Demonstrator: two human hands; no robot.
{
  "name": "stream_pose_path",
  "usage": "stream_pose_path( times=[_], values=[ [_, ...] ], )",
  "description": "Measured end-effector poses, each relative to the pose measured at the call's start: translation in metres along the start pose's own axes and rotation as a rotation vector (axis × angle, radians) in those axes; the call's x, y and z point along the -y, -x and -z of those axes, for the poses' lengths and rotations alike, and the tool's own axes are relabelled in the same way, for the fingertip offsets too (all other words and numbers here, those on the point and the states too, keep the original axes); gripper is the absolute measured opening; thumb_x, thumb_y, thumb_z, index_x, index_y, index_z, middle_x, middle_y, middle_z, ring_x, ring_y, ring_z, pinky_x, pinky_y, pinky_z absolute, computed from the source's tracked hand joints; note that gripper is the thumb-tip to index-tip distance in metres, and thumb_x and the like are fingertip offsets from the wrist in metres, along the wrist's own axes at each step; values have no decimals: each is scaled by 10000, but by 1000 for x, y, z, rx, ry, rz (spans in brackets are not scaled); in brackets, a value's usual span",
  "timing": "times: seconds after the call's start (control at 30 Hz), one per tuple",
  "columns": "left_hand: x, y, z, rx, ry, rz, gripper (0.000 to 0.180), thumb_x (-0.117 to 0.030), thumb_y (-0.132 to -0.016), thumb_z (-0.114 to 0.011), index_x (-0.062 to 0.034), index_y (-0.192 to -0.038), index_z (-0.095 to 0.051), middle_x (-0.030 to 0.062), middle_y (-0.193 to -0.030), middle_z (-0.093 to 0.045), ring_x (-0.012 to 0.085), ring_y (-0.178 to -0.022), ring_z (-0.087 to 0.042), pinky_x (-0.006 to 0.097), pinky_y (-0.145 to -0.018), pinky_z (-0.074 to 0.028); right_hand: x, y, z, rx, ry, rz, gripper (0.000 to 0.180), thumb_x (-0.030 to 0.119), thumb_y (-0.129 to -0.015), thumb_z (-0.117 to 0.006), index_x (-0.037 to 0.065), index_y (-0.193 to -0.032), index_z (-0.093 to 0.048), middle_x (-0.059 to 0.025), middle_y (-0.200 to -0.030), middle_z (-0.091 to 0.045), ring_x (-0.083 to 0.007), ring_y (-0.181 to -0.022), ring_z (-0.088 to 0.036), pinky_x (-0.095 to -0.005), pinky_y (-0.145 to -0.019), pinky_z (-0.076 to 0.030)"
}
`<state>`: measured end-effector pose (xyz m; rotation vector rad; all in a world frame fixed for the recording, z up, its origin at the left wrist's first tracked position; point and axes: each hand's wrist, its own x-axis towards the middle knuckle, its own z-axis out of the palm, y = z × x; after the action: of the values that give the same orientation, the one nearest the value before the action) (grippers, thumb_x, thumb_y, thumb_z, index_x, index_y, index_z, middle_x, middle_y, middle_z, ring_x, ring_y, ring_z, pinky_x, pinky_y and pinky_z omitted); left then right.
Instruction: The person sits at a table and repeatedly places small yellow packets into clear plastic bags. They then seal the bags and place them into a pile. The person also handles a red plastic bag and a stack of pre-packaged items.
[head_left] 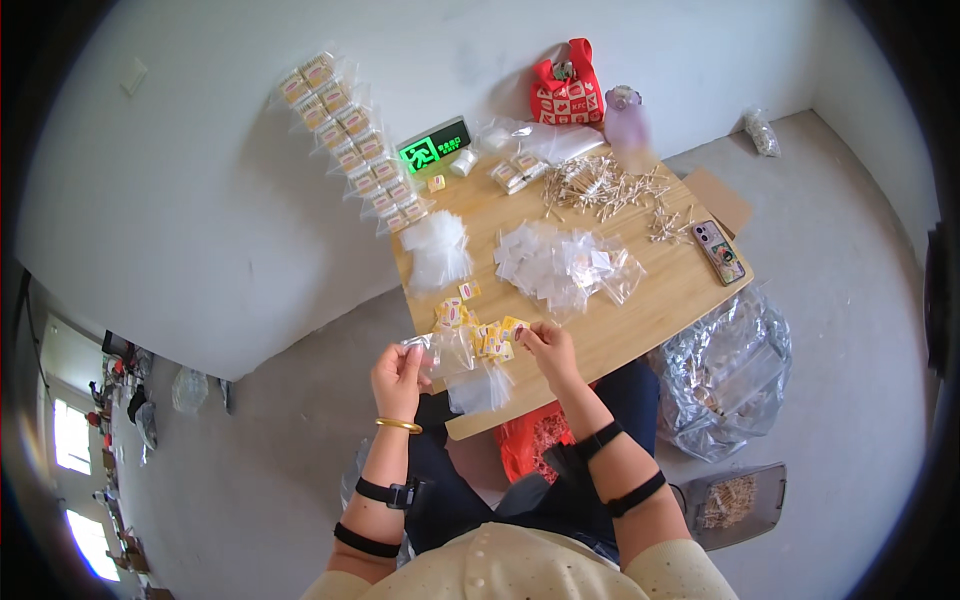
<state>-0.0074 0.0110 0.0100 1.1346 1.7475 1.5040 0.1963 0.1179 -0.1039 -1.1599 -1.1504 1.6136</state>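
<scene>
My left hand [397, 380] pinches a small clear plastic bag [447, 352] over the near left part of the table. My right hand [550, 352], thumb and fingers together, grips a small yellow card [513, 325] beside the bag. Under and around the bag lie more yellow cards [456, 314] in a loose heap. A stack of clear bags [478, 391] rests at the table's near edge, below the held bag. Beyond the cards is another stack of clear bags [437, 248]. To its right spreads a pile of clear bags with white pieces [560, 264].
Loose cotton swabs [603, 187] cover the wooden table's [585, 345] far right; a phone [719, 252] lies at its right edge. Filled packets [350, 140] stand in tall columns at the far left, beside a green exit sign [434, 146]. A large plastic sack [722, 385] and grey bin [745, 506] occupy the floor.
</scene>
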Motion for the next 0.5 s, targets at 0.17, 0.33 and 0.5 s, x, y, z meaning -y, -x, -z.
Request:
stream_pose_path(
  times=[0.17, 0.33, 0.5],
  values=[
    [78, 16, -1, -28, 58, 254, 169, -221, -924, -620, -53, -907, -621, 68, -745, -693, 57, -482, -549, 180, -433, -409, -50, -29, -20, -209, 476, 219, 221, 162, -832, -662, -24, -949, -644, -99, -745, -646, -184, -655, -601, -322, -607, -484],
    [129, 16, -10, 30, -252, 239, 273, -281, -845, -700, -46, -939, -597, 85, -785, -673, 162, -647, -621, 296, -547, -475, -77, -23, -5, -273, 603, 366, 162, 115, -802, -644, -1, -915, -643, -142, -785, -614, -260, -666, -585, -356, -627, -483],
    [108, 37, -18, 76, -944, -230, 724, -406, -730, -741, -58, -1293, -445, 164, -1329, -401, 364, -1248, -375, 511, -1003, -319, -40, 3, 27, -259, 784, 372, 178, 65, -771, -622, 54, -948, -636, -148, -910, -597, -334, -908, -548, -421, -813, -452]
  ],
)
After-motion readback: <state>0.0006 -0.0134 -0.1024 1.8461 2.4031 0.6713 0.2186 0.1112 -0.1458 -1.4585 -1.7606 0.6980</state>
